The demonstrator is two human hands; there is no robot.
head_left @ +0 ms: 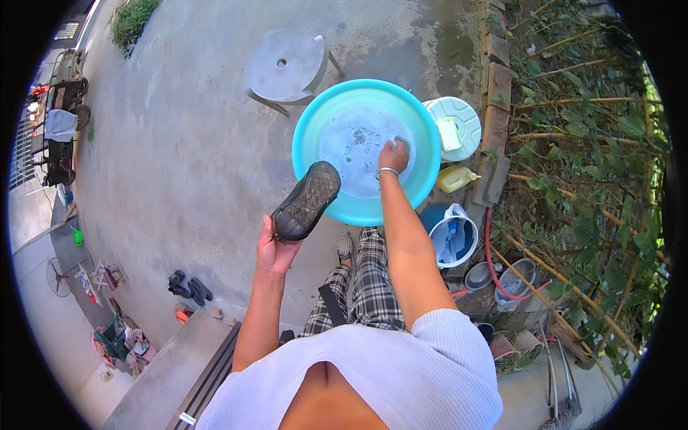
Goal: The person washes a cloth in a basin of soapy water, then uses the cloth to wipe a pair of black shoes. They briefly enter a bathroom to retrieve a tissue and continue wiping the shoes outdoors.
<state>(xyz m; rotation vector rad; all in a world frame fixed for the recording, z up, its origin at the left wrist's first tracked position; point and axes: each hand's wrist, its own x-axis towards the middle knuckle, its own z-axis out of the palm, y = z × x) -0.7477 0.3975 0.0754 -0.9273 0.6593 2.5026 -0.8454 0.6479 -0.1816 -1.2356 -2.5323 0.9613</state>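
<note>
My left hand (276, 251) grips a dark shoe (308, 202) by its near end. Its worn, patterned sole faces up, and the shoe is held at the near left rim of a large turquoise basin (310, 107). Foamy, cloudy water (358, 147) fills the basin's bottom. With a bracelet at the wrist, my right hand (393, 155) reaches down to the water on the right side. Its fingers are curled, and something pale shows beside them, too small to make out.
A round-topped grey stool (283, 64) stands beyond the basin. To the right are a lidded white bucket (466, 125) bearing a pale green block (448, 134), a yellowish bottle (456, 178) and a white-rimmed bucket (454, 238). Bricks (497, 107) edge the plants; a red hose (494, 269) runs near metal bowls.
</note>
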